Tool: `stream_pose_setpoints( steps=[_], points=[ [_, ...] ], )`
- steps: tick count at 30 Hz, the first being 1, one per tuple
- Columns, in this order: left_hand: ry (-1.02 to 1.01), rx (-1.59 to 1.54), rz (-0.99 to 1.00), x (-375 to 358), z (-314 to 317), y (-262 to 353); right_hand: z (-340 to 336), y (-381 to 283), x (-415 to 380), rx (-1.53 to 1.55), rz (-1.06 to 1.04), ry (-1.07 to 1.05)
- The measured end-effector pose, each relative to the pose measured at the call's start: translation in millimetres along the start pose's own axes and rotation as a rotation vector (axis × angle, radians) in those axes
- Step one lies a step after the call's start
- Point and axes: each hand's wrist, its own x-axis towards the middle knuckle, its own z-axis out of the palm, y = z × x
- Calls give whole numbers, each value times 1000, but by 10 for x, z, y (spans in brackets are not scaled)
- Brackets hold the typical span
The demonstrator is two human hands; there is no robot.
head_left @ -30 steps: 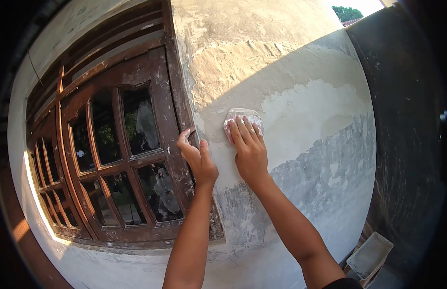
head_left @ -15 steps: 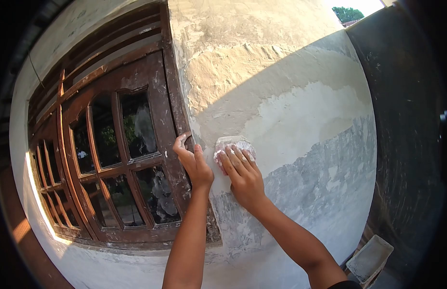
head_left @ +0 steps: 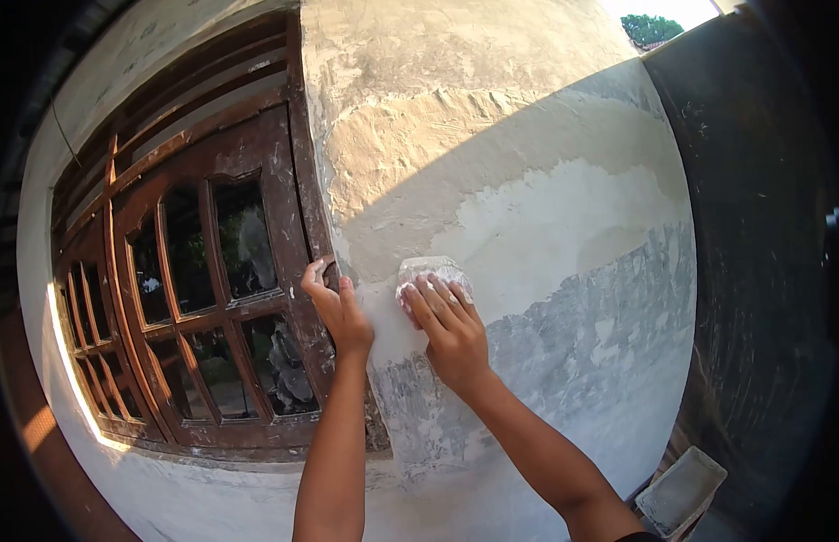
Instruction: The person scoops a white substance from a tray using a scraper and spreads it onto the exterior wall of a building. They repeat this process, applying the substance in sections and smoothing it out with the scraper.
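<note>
My right hand [head_left: 451,330] is pressed flat-fingered over a pale putty scraper [head_left: 433,266], which lies against the wall [head_left: 573,208]. White paste coats the scraper and the fingertips. To its left, my left hand [head_left: 343,312] has its fingers curled at the edge of the brown wooden window frame [head_left: 298,163], thumb pointing up. White smears show on that hand's index finger too. Between the hands, the wall has a smooth, damp-looking coat; rough beige plaster lies above and a patchy grey-white surface below.
Glass panes [head_left: 248,235] marked with white smears fill the window on the left. At the lower right sits a rectangular paste-stained container [head_left: 681,488]. A dark wall panel [head_left: 754,226] stands along the right side. Sunlight falls across the upper wall.
The view has shifted, so the window and wall appear farther left. Against the wall, my right hand and the scraper have slid slightly right. My left hand stays at the window frame.
</note>
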Motion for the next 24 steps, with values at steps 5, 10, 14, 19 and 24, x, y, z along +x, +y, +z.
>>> stream_pose_setpoints(
  steps=[5,10,14,19,24],
  points=[
    [-10,56,-5,8,-6,48,174,104,86,-44,-13,-6],
    [-13,55,-68,30,-4,121,-231,-17,-382,8,0,-35],
    [51,1,-162,-134,97,382,-624,63,-261,106,212,7],
    [-122,267,162,-731,328,852,-1287,150,-137,349,654,31],
    [-284,121,125,-1272,735,1320,-1890,417,-318,376,778,18]
  ],
)
